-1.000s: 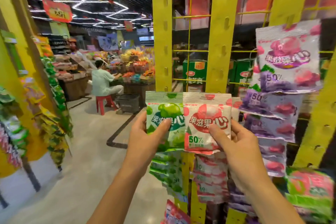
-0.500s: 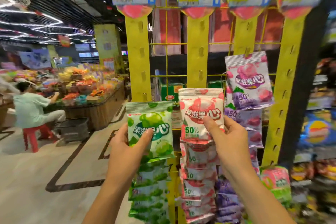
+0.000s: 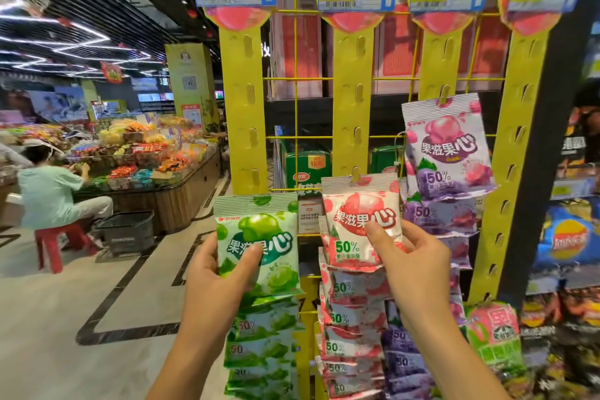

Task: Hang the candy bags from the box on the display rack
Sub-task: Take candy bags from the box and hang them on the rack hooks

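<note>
My left hand (image 3: 212, 273) grips a green candy bag (image 3: 259, 237) in front of the lower part of the leftmost yellow hanging strip (image 3: 247, 114). My right hand (image 3: 412, 263) holds a red candy bag (image 3: 360, 221) whose top edge sits at a hook on the second strip (image 3: 355, 107). More green bags (image 3: 263, 344) and red bags (image 3: 350, 334) hang below these two. Purple bags (image 3: 448, 153) hang on the third strip. The box is out of view.
A fourth yellow strip (image 3: 516, 140) at the right has bare hooks, with a pink-green bag (image 3: 493, 334) at its foot. Chip packets fill shelves at far right. At left, a person in a pale green top sits on a red stool (image 3: 52, 243) by a basket (image 3: 126, 230).
The camera has tilted up and moved closer, so the strip tops and price tags show. My right hand has lifted the red bag up to a hook on the second strip.
</note>
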